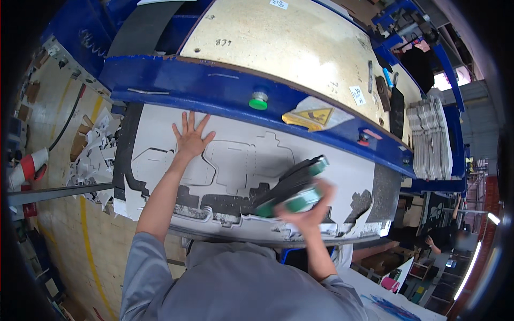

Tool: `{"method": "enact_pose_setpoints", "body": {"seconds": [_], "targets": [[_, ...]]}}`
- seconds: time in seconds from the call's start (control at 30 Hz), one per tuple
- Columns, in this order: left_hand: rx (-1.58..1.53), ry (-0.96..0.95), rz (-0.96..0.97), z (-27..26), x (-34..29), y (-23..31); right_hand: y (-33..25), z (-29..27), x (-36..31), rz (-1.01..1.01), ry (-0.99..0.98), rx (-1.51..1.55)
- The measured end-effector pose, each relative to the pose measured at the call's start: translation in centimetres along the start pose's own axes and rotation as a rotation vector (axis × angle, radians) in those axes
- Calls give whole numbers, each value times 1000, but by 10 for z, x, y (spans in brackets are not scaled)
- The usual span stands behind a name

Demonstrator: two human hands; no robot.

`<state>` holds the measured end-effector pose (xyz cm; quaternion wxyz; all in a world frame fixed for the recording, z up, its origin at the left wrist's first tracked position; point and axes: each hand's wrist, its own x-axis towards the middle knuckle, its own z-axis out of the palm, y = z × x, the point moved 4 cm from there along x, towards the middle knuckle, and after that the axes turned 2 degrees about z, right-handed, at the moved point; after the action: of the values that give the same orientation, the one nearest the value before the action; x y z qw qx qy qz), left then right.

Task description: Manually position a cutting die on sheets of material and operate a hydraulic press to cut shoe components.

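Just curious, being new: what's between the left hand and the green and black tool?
The head view shows the outlined pale sheet between the left hand and tool.

Bearing a white, cut sheet [342,160] across a dark, speckled work surface [386,187], showing at left and right.

We see pale tiled floor [63,214] at left, yellow floor line [87,243], grey wall [482,115] far right, glowing strip light [468,271] lower right
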<state>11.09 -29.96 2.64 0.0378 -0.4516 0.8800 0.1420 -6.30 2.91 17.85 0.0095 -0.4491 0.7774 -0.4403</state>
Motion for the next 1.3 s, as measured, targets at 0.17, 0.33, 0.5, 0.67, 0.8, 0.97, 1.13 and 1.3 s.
{"method": "enact_pose_setpoints", "body": {"seconds": [0.17,0.33,0.5,0.67,0.8,0.97,1.13,1.3], "targets": [[-282,108,50,-4,-17,3,121,-107,17,765,631,669],[-538,-41,513,31,-110,107,148,-118,-23,1258,253,963],[-369,17,406,59,-133,145,180,-81,-69,1663,80,1094],[-682,24,448,57,-121,178,256,-80,-94,1802,-380,1166],[-430,-20,386,68,-114,204,270,-116,-86,1422,-717,511],[-384,90,317,70,-112,223,297,-135,-57,416,-485,-110],[-321,150,315,77,-129,229,317,-135,-50,99,-384,-69],[-364,217,316,85,-140,223,318,-127,-54,168,-318,-116]]}}
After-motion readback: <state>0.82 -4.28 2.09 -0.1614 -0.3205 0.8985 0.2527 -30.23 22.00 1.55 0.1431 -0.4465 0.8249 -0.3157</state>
